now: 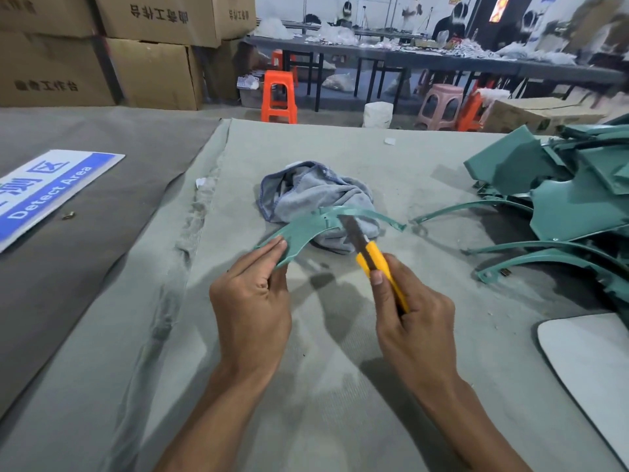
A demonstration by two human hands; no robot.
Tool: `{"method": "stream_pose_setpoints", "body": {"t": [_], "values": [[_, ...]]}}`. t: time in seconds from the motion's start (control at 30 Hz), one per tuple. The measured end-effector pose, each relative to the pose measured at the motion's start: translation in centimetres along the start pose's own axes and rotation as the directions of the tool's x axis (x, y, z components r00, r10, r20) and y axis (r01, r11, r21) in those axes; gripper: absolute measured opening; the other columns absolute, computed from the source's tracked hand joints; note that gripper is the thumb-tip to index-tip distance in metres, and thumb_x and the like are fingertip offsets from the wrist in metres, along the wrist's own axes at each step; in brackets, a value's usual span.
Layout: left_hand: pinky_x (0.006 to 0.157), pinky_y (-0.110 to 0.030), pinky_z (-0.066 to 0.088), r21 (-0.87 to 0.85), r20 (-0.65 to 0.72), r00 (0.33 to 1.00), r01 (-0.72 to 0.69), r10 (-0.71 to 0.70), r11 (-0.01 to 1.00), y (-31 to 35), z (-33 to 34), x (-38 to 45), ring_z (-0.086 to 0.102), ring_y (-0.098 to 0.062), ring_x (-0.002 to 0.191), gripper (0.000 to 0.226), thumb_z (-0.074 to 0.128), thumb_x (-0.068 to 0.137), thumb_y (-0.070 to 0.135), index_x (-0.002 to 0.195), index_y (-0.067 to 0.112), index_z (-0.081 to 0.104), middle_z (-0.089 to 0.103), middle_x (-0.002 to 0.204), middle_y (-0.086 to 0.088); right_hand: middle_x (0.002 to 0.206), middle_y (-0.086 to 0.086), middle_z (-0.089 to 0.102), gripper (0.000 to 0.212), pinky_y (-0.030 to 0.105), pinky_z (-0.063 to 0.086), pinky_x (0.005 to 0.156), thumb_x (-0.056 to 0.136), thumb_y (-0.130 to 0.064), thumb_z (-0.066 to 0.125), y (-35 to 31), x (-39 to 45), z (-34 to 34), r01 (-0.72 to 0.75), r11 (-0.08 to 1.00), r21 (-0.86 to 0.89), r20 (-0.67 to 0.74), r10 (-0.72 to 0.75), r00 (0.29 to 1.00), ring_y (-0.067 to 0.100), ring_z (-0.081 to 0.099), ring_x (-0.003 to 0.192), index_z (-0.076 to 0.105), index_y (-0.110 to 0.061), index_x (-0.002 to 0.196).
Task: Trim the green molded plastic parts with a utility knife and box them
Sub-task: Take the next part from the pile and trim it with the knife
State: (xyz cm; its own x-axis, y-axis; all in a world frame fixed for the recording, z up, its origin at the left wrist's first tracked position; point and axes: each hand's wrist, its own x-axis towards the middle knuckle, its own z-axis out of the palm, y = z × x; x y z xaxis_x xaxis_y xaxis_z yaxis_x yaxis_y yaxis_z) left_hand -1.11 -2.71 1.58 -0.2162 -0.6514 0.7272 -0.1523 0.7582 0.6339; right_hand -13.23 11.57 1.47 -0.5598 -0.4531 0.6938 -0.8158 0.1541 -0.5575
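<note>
Trimming is proceeding: the left hand (252,298) is pinching the curved green part (306,229) while the right hand (413,321) is gripping the utility knife (371,253). The blade is lying against the part's edge; the next move is likely calling for a controlled stroke directed away from the holding fingers.

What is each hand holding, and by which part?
The left hand pinches the curved green part by its near end. The right hand grips the utility knife by its yellow handle.

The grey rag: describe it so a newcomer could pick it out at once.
Start at the pale green cloth covering the worktable, then look to its middle, just beyond the curved green part held in the left hand. There lies the grey rag, crumpled in a heap. It is the only soft, bunched thing there; its neighbours are rigid green plastic.
</note>
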Motion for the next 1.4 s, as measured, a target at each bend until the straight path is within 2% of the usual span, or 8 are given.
{"method": "stream_pose_setpoints", "body": {"t": [0.2, 0.33, 0.53, 0.8, 0.97, 1.1, 1.23, 1.4], "values": [[0.094, -0.021, 0.055, -0.050, -0.026, 0.999, 0.031, -0.032, 0.998, 0.4, 0.1, -0.1, 0.071, -0.010, 0.102, 0.028, 0.077, 0.082, -0.009, 0.109, 0.000, 0.077, 0.076, 0.109, -0.007, 0.065, -0.024, 0.049, 0.040, 0.019, 0.041, 0.047, 0.109, -0.042, 0.048, 0.4, -0.3, 0.5, -0.012, 0.997, 0.073, -0.015, 0.014, 1.000, 0.007, 0.053, 0.049, 0.068, -0.016, 0.132], [0.096, -0.027, 0.056, -0.067, -0.030, 1.000, 0.004, -0.006, 0.998, 0.4, 0.3, -0.2, 0.072, -0.013, 0.103, 0.030, 0.076, 0.083, -0.011, 0.111, 0.000, 0.077, 0.075, 0.111, -0.007, 0.059, -0.003, 0.052, 0.033, 0.041, 0.046, 0.042, 0.103, -0.052, 0.049, 1.0, -0.1, 0.4, -0.272, 0.948, 0.165, -0.033, 0.281, 0.959, 0.023, 0.052, 0.044, 0.071, -0.030, 0.112], [0.102, -0.038, 0.054, -0.084, 0.034, 0.975, -0.218, 0.222, 0.972, 1.0, 1.1, -1.0, 0.070, -0.020, 0.114, 0.036, 0.074, 0.081, -0.020, 0.112, -0.002, 0.075, 0.073, 0.119, -0.010, 0.067, 0.005, 0.058, 0.048, 0.023, 0.034, 0.036, 0.068, -0.065, 0.087, -0.9, 0.9, 0.0, -0.584, 0.319, 0.746, 0.337, 0.576, 0.745, 0.018, 0.045, 0.036, 0.066, -0.023, 0.079], [0.115, -0.045, 0.042, -0.296, 0.276, 0.854, -0.362, 0.442, 0.884, 3.0, 2.1, -2.3, 0.041, -0.030, 0.147, 0.048, 0.066, 0.085, -0.013, 0.132, -0.005, 0.062, 0.056, 0.147, -0.014, 0.057, 0.002, 0.051, 0.028, 0.022, 0.031, 0.035, 0.084, -0.004, 0.077, -0.4, 2.2, -1.2, -0.517, 0.201, 0.832, 0.265, 0.675, 0.689, 0.012, 0.039, 0.036, 0.054, -0.013, 0.073], [0.125, -0.042, 0.025, -0.452, 0.291, 0.947, 0.011, 0.136, 0.892, 3.6, 1.5, -1.5, 0.018, -0.024, 0.157, 0.081, 0.059, 0.090, 0.024, 0.160, 0.006, 0.021, 0.023, 0.169, -0.004, 0.055, 0.002, 0.045, 0.028, 0.021, 0.030, 0.036, 0.092, 0.004, 0.066, 1.1, 2.9, -2.4, -0.484, 0.190, 0.854, 0.247, 0.670, 0.700, 0.010, 0.036, 0.037, 0.052, -0.014, 0.077], [0.085, -0.032, 0.058, -0.615, 0.583, 0.762, 0.640, -0.281, 0.460, 3.2, 1.0, -0.4, 0.071, -0.020, 0.110, 0.042, 0.073, 0.081, 0.039, 0.119, 0.020, 0.074, 0.075, 0.119, -0.003, 0.052, 0.002, 0.045, 0.016, 0.019, 0.030, 0.036, 0.080, -0.004, 0.073, 1.2, 2.5, -2.1, -0.544, 0.245, 0.803, 0.337, 0.566, 0.752, 0.012, 0.036, 0.031, 0.064, -0.016, 0.074], [0.052, -0.029, 0.055, -0.571, 0.589, 0.731, 0.678, -0.346, 0.463, 3.4, 0.8, -0.4, 0.073, -0.019, 0.070, 0.014, 0.074, 0.080, 0.016, 0.086, 0.028, 0.080, 0.078, 0.084, -0.001, 0.059, 0.011, 0.049, 0.010, 0.023, 0.034, 0.036, 0.078, -0.021, 0.082, 0.9, 1.7, -1.2, -0.586, 0.337, 0.737, 0.415, 0.458, 0.786, 0.017, 0.040, 0.034, 0.077, -0.016, 0.087], [0.035, -0.018, 0.030, -0.655, 0.376, 0.715, 0.655, -0.590, 0.376, 2.5, 0.6, 0.7, 0.050, -0.015, 0.042, 0.010, 0.073, 0.074, 0.019, 0.068, 0.026, 0.077, 0.064, 0.061, 0.002, 0.073, 0.014, 0.065, 0.025, 0.029, 0.039, 0.040, 0.098, -0.045, 0.062, 1.1, 0.8, -1.8, -0.430, 0.687, 0.586, 0.305, 0.304, 0.902, 0.027, 0.048, 0.039, 0.071, -0.021, 0.100]]}}
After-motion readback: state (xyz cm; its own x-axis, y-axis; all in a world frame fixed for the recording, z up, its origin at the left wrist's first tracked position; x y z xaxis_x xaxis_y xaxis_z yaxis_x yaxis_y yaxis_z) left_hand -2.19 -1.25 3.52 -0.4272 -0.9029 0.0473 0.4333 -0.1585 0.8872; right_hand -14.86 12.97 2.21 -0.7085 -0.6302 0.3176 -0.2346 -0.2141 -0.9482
